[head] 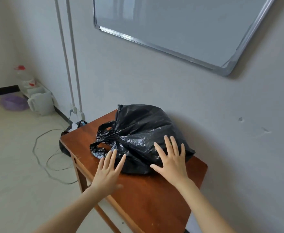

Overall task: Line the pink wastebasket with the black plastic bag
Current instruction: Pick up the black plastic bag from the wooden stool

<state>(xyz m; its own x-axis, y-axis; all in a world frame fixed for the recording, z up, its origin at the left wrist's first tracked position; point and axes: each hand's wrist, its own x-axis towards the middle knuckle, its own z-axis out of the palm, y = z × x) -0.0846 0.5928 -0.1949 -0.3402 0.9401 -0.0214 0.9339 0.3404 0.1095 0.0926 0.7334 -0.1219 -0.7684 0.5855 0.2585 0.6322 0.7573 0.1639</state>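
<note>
A black plastic bag [143, 132] lies bulging on a small brown wooden table [146, 199] against the wall, its two loop handles spread toward the left. No pink wastebasket shows; whatever fills the bag is hidden. My left hand [108, 170] hovers flat at the bag's near left side, fingers spread, fingertips at the plastic. My right hand [171, 158] rests flat on the bag's near right side, fingers apart. Neither hand grips anything.
The grey wall with a whiteboard [179, 27] is right behind the table. On the floor to the left lie a looping cable [42, 158], white jugs [40, 101], a purple basin [13, 102] and a dark bag [64, 148] beside the table leg.
</note>
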